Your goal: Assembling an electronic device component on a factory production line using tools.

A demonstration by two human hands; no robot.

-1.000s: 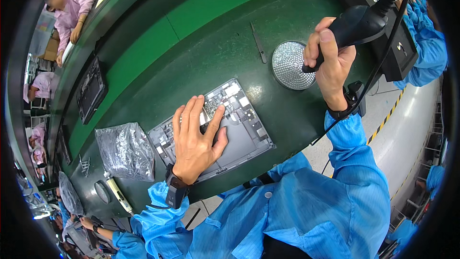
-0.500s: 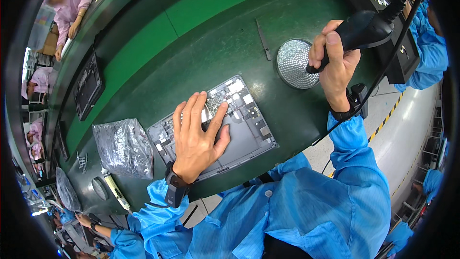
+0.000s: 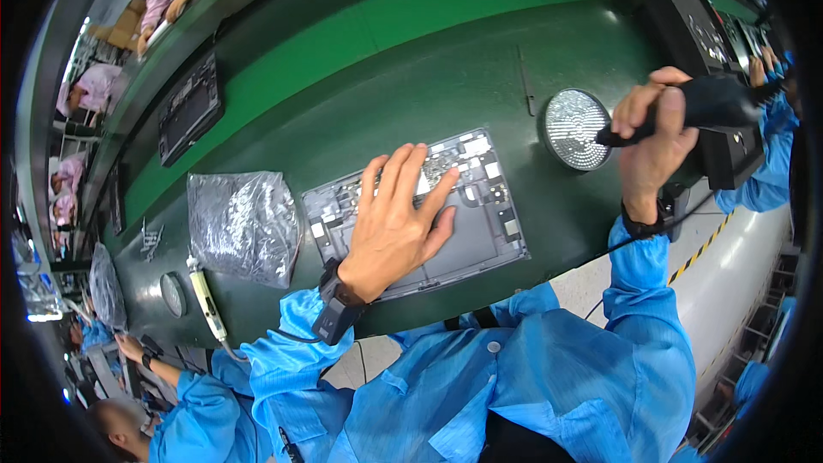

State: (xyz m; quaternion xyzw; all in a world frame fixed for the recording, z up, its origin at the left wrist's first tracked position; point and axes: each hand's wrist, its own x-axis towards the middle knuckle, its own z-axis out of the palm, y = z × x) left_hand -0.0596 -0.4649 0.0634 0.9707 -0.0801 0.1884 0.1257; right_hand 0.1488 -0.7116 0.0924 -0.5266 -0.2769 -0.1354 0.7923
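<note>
An opened laptop base (image 3: 467, 240), grey with its circuit board and small parts exposed, lies flat on the green bench. My left hand (image 3: 394, 219) rests spread on it, fingertips over the board and covering part of it. To the right, my right hand (image 3: 653, 133) is wrapped round a black corded electric screwdriver (image 3: 720, 103). The tool's narrow end points left, over the right edge of a round silver dish (image 3: 576, 124) with a dimpled surface. Any screw at its tip is too small to tell. Thin grey tweezers (image 3: 526, 81) lie behind the dish.
Left of the laptop lie a silvery plastic bag (image 3: 244, 227), a cream pen-shaped electric screwdriver (image 3: 207, 302) and a small round dish (image 3: 173, 294). Another opened laptop part (image 3: 190, 110) stands farther back. Black trays (image 3: 694, 26) sit at the far right. Co-workers are on both sides.
The whole view has shifted, so the bench and its things appear farther right. My right hand with the electric screwdriver stays by the silver dish; my left hand stays on the laptop base.
</note>
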